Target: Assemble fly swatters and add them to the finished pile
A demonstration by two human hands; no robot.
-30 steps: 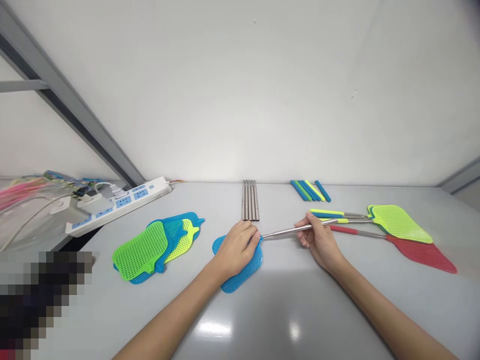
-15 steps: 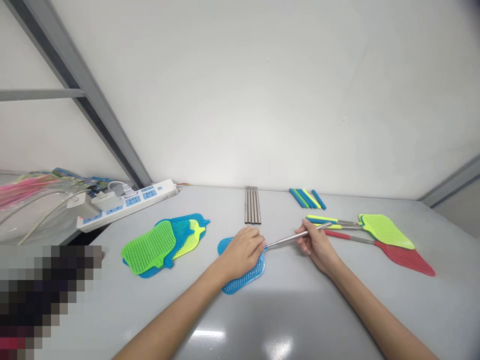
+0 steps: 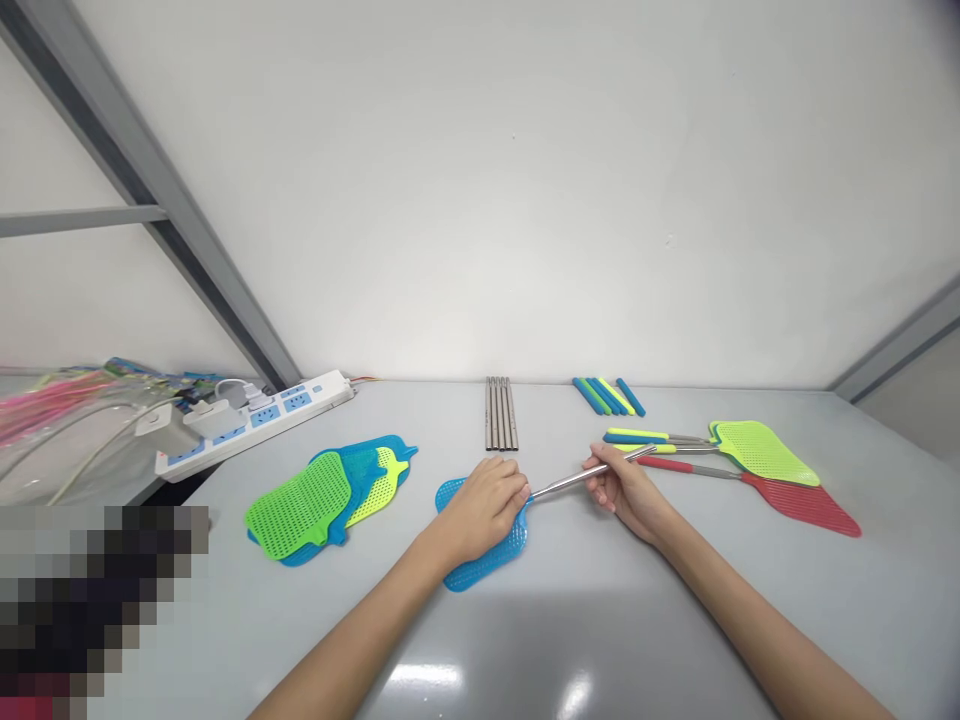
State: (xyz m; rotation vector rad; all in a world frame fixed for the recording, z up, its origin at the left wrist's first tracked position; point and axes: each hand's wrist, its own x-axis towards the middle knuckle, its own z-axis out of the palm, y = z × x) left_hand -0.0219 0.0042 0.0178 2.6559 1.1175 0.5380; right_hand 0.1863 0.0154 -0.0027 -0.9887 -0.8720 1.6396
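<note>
My left hand (image 3: 487, 508) is closed over a blue fly swatter head (image 3: 487, 568), gripping it near its neck. A thin metal rod (image 3: 566, 480) runs from that neck up to the right. Around the rod's far part, my right hand (image 3: 621, 488) is closed, thumb on top and fingers curled beneath. The rod's bare end sticks out past this hand. To the left lies a pile of loose swatter heads, a green one (image 3: 300, 505) on top of blue and yellow ones. Just right of my right hand are swatters with handles, among them a yellow-green one (image 3: 765, 450) and a red one (image 3: 806, 503).
Several metal rods (image 3: 501, 415) lie side by side near the wall. Several blue, green and yellow grip tubes (image 3: 609, 396) lie right of them. A white power strip (image 3: 259, 420) with plugs stands at the left, by plastic-wrapped items (image 3: 60, 400). A pixelated patch covers the lower left.
The view has shifted slightly. Both hands keep their hold on the blue swatter head and the rod, with little visible movement.
</note>
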